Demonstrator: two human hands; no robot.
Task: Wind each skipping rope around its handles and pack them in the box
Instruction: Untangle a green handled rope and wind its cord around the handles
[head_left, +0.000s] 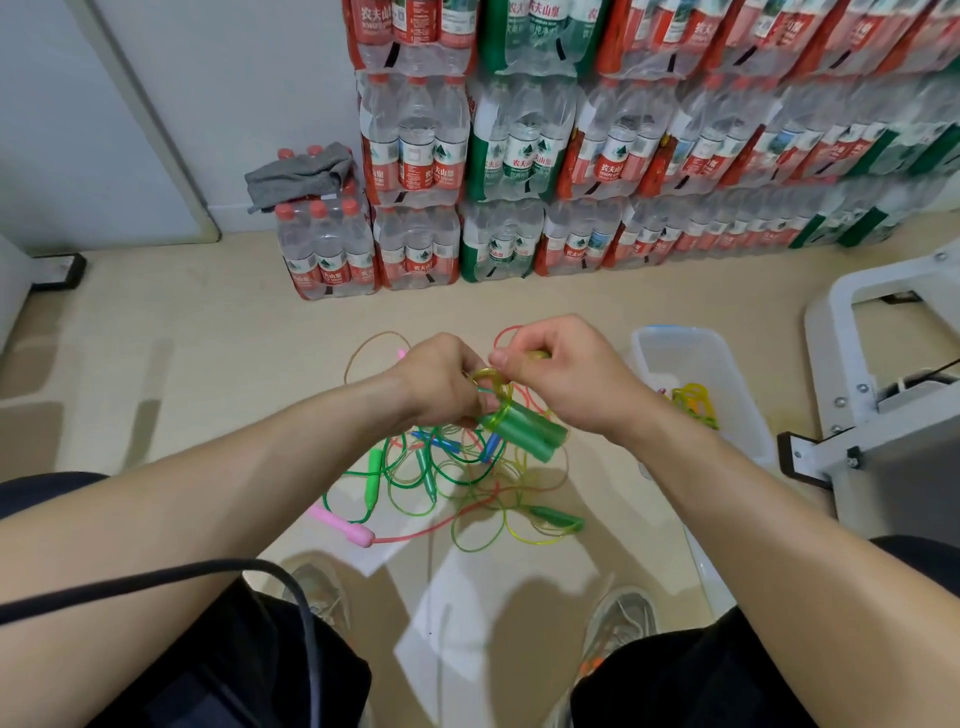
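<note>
Both hands are curled tight: the left hand (441, 387) grips the 2 green handles (527, 434), and the right hand (571, 379) pinches a loop of their rope (488, 375) just above. Its slack seems to run into the tangled pile (467, 483) below; a snag there could drag coils loose. At right, the box (737, 395) holds 1 wound rope (693, 402).

Floor (171, 353) on the L lying open for a reach. Rope tangle (457, 483) sprawling across the middle. Box (670, 335) sitting just R of it, top open; white frame (883, 441) crowding close on its R. Water packs (519, 156) walling off the back. Cable (156, 574) draping over L thigh.
</note>
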